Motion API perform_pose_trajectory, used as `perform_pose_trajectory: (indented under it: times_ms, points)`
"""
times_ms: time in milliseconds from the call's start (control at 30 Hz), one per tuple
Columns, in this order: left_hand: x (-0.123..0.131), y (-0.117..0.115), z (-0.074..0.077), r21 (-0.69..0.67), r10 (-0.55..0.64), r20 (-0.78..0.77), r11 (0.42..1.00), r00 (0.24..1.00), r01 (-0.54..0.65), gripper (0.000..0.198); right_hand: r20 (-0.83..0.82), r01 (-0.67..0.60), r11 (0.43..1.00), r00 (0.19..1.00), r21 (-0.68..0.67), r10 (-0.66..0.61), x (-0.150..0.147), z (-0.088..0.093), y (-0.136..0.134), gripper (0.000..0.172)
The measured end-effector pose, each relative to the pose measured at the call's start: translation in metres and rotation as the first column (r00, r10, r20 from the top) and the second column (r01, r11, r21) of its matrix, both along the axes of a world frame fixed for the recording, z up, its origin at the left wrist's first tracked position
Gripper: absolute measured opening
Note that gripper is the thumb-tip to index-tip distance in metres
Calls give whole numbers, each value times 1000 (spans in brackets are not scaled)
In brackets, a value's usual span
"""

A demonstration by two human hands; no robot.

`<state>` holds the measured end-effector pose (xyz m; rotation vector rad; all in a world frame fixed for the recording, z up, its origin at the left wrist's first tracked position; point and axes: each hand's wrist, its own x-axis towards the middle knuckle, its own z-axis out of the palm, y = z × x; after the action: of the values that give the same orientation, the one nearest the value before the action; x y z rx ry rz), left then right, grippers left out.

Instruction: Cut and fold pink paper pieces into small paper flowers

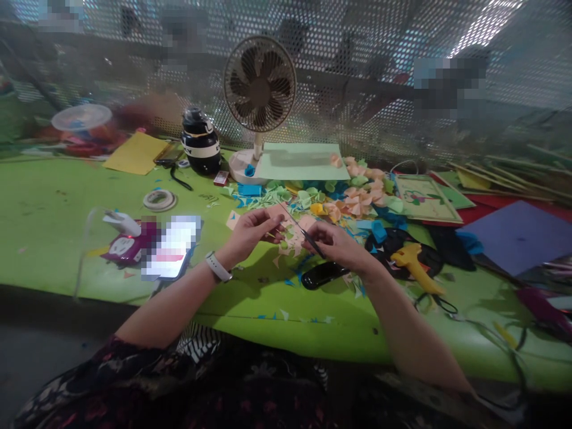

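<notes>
My left hand (254, 233) is closed in a pinch on a small pale pink paper piece (292, 237) held above the green table (53, 208). My right hand (336, 243) is closed around a thin dark stick-like tool (298, 229) whose tip points up and left toward the paper. A white watch sits on my left wrist. Black scissors (322, 274) lie on the table just below my right hand.
A phone (172, 247) lies left of my hands. A yellow glue gun (413, 262), paper flowers and scraps (357, 196), coloured sheets (521, 235), a small fan (259, 89), a helmet (200, 143) and a tape roll (159, 199) cover the table.
</notes>
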<state>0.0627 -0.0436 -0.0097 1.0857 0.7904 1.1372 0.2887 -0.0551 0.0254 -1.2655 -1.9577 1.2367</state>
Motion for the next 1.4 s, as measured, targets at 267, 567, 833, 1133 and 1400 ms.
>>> perform_pose_trajectory:
  times_ms: [267,567,833,1133,1400]
  points:
    - [-1,2,0,-52,39,12,998,999,-39,43,2,37,999,999,-18,-37,-2,1,0,47]
    - [0,2,-1,-51,-3,22,999,1000,4,41,3,45,999,999,-10,-45,-5,4,-3,48]
    - [-1,3,-1,-63,51,-4,997,999,-51,43,-21,63,998,998,-25,-63,-7,5,-3,50]
    - [-3,3,1,-50,38,-1,998,999,-38,45,-10,57,998,998,-34,-57,-7,4,-3,47]
    - [-4,5,-1,-59,70,-2,996,998,-70,43,-19,53,997,998,-55,-54,-8,3,-3,50]
